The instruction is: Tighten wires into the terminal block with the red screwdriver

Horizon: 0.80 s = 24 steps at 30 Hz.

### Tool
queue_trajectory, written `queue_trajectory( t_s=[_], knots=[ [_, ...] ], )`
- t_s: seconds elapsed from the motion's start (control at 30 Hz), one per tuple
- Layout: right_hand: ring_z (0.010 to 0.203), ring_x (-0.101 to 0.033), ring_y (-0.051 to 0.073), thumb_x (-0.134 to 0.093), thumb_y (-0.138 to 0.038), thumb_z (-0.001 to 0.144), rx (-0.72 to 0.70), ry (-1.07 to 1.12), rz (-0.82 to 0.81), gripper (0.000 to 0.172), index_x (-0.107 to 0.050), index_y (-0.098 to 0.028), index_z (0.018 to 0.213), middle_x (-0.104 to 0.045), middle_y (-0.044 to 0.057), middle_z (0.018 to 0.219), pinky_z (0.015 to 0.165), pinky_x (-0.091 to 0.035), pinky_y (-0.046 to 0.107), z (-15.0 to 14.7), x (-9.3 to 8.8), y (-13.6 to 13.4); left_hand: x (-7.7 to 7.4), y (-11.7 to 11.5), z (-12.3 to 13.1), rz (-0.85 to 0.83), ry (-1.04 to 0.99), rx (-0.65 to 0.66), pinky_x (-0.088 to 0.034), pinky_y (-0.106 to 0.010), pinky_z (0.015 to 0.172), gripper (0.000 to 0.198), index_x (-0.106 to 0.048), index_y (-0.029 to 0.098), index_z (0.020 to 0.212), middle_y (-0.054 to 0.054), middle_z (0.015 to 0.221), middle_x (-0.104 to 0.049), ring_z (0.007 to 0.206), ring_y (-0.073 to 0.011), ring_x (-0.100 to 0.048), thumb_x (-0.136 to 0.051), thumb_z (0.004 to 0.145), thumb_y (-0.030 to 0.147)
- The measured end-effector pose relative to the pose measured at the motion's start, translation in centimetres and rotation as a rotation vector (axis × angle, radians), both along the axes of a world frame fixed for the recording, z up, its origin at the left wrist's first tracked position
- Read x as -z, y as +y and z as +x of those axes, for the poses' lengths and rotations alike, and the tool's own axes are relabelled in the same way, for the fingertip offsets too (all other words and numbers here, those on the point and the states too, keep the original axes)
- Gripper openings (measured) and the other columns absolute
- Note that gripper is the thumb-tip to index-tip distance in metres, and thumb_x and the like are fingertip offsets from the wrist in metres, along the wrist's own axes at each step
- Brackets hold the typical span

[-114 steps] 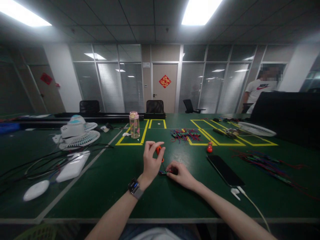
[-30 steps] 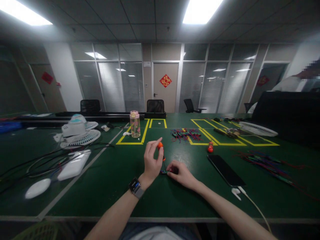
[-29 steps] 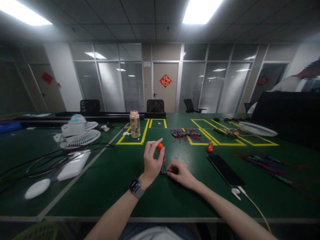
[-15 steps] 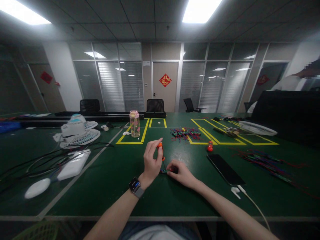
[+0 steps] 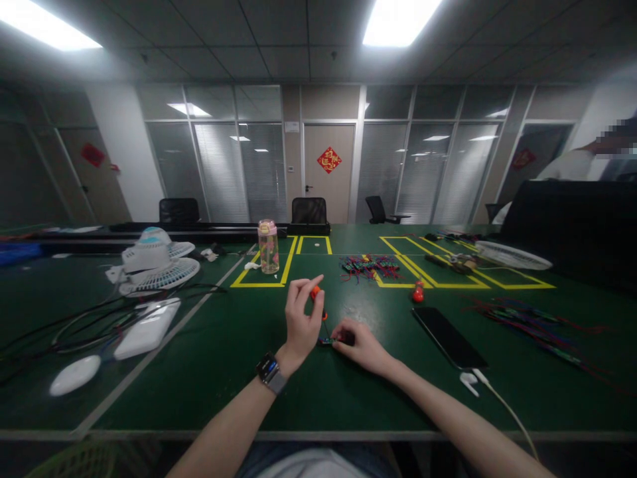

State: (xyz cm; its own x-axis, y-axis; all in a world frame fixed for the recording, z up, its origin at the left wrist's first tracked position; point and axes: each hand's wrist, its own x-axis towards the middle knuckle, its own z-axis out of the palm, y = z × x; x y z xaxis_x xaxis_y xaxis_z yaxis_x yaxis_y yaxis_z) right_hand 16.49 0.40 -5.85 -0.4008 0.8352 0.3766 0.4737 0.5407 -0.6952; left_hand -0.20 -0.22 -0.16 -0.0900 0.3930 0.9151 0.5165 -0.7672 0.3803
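Observation:
My left hand (image 5: 301,323), with a watch on its wrist, is raised above the green table (image 5: 223,358) and pinches the orange handle of a small screwdriver (image 5: 315,293) between thumb and fingers, the tool pointing down. My right hand (image 5: 362,344) rests on the table just right of it, fingers closed on a small dark part (image 5: 327,341) that lies under the screwdriver's tip. A second red-orange tool (image 5: 417,293) stands apart to the right.
A black phone (image 5: 448,337) with a white cable and an earbud (image 5: 468,381) lies right of my hands. Bundles of coloured wires (image 5: 369,267) lie beyond, with a drink bottle (image 5: 268,247), white fans (image 5: 154,262), a power bank (image 5: 146,328) and cables to the left. A person stands at far right.
My left fingers have kept turning the orange handle in place over the small part. The right hand has stayed put. The person at the right has shifted towards the frame edge.

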Motion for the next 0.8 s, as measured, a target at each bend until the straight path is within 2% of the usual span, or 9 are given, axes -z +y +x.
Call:
queue_trajectory(
  t_s=[0.1,0.33,0.47,0.63,0.8],
  knots=[
    [0.069,-0.055,0.015,-0.063,-0.005,0.071,0.005,-0.007,0.006,0.014,-0.064,-0.016,0.078,-0.060,0.000,0.074,0.065,-0.043,0.025,0.01,0.14,0.10,-0.14,-0.11,0.02,0.024,0.004,-0.021,-0.050,-0.027,0.078,0.019,-0.067,0.021,0.107,-0.004,0.094,-0.050,0.088,-0.0150,-0.056,-0.054,0.093,0.024],
    [0.070,-0.055,0.015,-0.063,-0.006,0.071,-0.007,0.010,0.003,0.012,-0.065,-0.015,0.079,-0.061,0.002,0.076,0.066,-0.044,0.026,0.05,0.17,0.10,0.04,-0.15,-0.15,0.003,0.022,0.060,-0.050,-0.032,0.089,0.034,-0.059,0.021,0.124,-0.008,0.110,-0.059,0.104,-0.0180,-0.058,-0.038,0.097,0.018],
    [0.070,-0.056,0.015,-0.063,-0.007,0.072,-0.015,0.004,0.001,0.012,-0.065,-0.016,0.080,-0.061,0.001,0.076,0.066,-0.044,0.026,0.08,0.05,0.01,0.03,0.09,0.00,-0.001,-0.002,0.081,-0.049,-0.033,0.090,0.029,-0.057,0.020,0.123,-0.008,0.107,-0.063,0.101,-0.0179,-0.060,-0.045,0.096,0.019],
    [0.070,-0.055,0.015,-0.063,-0.006,0.072,-0.005,0.002,0.008,0.011,-0.064,-0.016,0.078,-0.061,0.001,0.076,0.066,-0.044,0.026,0.06,-0.01,-0.07,-0.12,-0.05,0.02,-0.006,0.010,0.008,-0.050,-0.031,0.083,0.020,-0.064,0.021,0.109,-0.005,0.097,-0.056,0.092,-0.0171,-0.058,-0.057,0.092,0.027],
    [0.070,-0.055,0.015,-0.063,-0.006,0.073,-0.014,-0.004,0.014,0.012,-0.065,-0.015,0.079,-0.060,0.001,0.076,0.066,-0.043,0.025,0.04,-0.03,-0.04,-0.02,-0.25,-0.14,-0.018,0.024,0.052,-0.049,-0.030,0.085,0.033,-0.060,0.021,0.123,-0.008,0.108,-0.055,0.100,-0.0175,-0.057,-0.039,0.098,0.023]
  ],
)
